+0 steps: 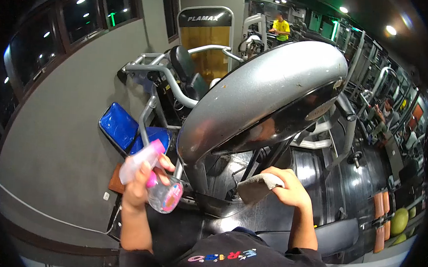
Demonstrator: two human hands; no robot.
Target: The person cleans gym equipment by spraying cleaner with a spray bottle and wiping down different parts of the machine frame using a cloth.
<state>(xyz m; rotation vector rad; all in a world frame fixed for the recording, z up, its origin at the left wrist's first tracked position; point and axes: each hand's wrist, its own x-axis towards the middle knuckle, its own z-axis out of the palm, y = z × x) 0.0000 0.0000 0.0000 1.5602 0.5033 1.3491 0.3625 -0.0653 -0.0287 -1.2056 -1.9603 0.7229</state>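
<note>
My left hand is wrapped round a spray bottle with a pink-and-white trigger head and a clear body with a pink label. The bottle is tilted, its pink nozzle end towards the upper right. A folded grey cloth is gripped by my right hand, its free part hanging to the left. Both hands are apart from each other, in front of a large silver and black exercise machine. The cloth is in front of the machine's lower part; whether it touches is unclear.
Left of the machine are a blue padded seat and a grey wall. A white cable runs along the wall's foot. A person in a yellow shirt is at the back. A green ball lies far right.
</note>
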